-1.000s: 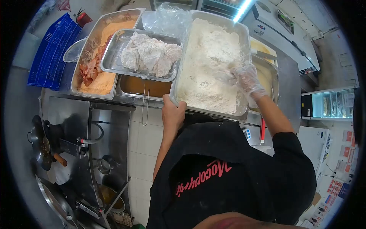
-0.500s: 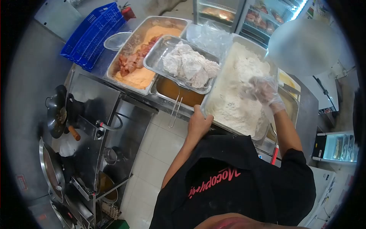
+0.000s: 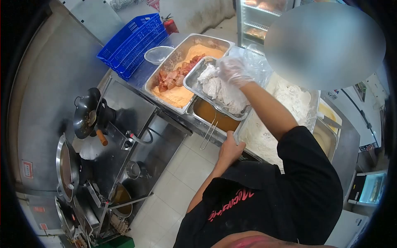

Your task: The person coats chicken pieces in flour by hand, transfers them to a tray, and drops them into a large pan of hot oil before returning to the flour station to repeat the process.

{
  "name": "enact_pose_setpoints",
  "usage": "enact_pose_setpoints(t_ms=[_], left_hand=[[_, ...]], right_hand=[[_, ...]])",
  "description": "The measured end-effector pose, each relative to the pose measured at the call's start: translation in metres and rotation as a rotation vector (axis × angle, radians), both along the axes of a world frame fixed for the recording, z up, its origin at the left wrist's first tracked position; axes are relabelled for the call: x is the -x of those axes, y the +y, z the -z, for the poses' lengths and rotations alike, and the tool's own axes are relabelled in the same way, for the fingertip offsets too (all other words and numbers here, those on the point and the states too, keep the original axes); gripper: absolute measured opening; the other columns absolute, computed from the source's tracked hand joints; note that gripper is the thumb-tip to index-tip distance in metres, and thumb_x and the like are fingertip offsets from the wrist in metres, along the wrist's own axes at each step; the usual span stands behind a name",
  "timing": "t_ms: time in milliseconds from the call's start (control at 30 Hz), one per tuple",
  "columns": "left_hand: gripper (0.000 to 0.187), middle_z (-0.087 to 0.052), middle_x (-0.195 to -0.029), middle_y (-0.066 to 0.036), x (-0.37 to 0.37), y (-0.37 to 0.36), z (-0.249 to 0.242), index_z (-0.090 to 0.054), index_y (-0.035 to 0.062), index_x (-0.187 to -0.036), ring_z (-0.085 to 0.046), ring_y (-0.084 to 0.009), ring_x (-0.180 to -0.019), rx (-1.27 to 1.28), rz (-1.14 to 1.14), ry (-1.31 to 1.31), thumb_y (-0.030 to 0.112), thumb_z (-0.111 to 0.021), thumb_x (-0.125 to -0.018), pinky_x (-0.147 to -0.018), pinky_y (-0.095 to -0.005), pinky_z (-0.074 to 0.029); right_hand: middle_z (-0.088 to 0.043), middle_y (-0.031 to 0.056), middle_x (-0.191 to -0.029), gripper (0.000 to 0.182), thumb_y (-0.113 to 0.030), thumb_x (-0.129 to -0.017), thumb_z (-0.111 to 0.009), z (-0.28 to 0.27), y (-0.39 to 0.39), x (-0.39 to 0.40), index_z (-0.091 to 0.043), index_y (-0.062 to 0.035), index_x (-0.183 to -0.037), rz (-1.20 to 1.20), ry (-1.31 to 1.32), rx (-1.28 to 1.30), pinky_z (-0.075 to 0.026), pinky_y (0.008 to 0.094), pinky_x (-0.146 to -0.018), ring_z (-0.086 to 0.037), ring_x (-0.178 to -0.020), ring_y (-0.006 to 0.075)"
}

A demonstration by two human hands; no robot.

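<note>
My right hand (image 3: 234,72), in a clear plastic glove, is over the upper side of a metal tray (image 3: 191,87) of white, flour-coated meat pieces (image 3: 225,91). Its fingers are blurred and partly hidden, so I cannot see whether they grip a piece. My bare left hand (image 3: 230,148) is closed on the near left corner of a large tray of white flour (image 3: 264,136). The coated-meat tray rests partly over a pan of brown liquid (image 3: 221,121), where a wire handle (image 3: 209,135) sticks out. My right forearm crosses above the flour.
Left of the trays, a pan (image 3: 182,108) holds orange powder and raw red meat (image 3: 178,75). Beyond are a sieve (image 3: 158,54) and a blue crate (image 3: 132,45). A knife (image 3: 329,120) lies at the right. A wok (image 3: 86,115) sits on the stove at far left.
My right hand has moved left from the flour to the coated-meat tray. My left hand stays at the flour tray's corner. The camera view has shifted.
</note>
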State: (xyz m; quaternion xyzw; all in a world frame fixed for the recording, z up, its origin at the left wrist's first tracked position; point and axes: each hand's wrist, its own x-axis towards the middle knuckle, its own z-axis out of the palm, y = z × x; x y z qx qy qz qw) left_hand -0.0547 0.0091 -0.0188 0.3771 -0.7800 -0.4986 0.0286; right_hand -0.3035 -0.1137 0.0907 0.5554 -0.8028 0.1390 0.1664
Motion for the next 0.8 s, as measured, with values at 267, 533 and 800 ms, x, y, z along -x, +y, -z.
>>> enact_pose_setpoints(t_ms=[267,533,800], left_hand=[[0.055,-0.069,-0.107,-0.037,0.000,0.003,0.017,-0.044,0.0027,-0.132,-0.065,-0.0557,-0.105,-0.021,0.025,0.082,0.028,-0.066,-0.088,-0.091,-0.0579,-0.051],[0.053,-0.070,-0.096,-0.033,0.003,0.006,-0.013,-0.045,-0.0010,-0.132,-0.073,-0.0453,-0.085,-0.093,-0.048,0.142,0.022,-0.062,-0.088,-0.081,-0.0511,-0.055],[0.051,-0.070,-0.101,-0.036,-0.002,0.005,0.004,-0.045,-0.0016,-0.132,-0.069,-0.0528,-0.096,0.005,-0.027,0.150,0.023,-0.061,-0.090,-0.085,-0.0535,-0.053]], right_hand=[[-0.076,0.0128,-0.085,0.027,-0.035,-0.085,-0.081,0.054,0.167,0.247,-0.079,-0.0100,-0.096,0.216,-0.658,0.084,-0.057,0.0400,-0.070,-0.073,-0.078,0.0299],[-0.077,0.0223,-0.111,0.031,-0.026,-0.090,-0.064,0.172,0.257,0.255,-0.079,-0.0075,-0.110,0.678,-0.244,-0.317,-0.058,0.0462,-0.090,-0.074,-0.108,0.0373],[-0.074,0.0149,-0.128,0.038,-0.034,-0.095,-0.058,0.100,0.250,0.217,-0.079,-0.0150,-0.120,0.750,-0.332,-0.511,-0.053,0.0420,-0.104,-0.068,-0.123,0.0311]])
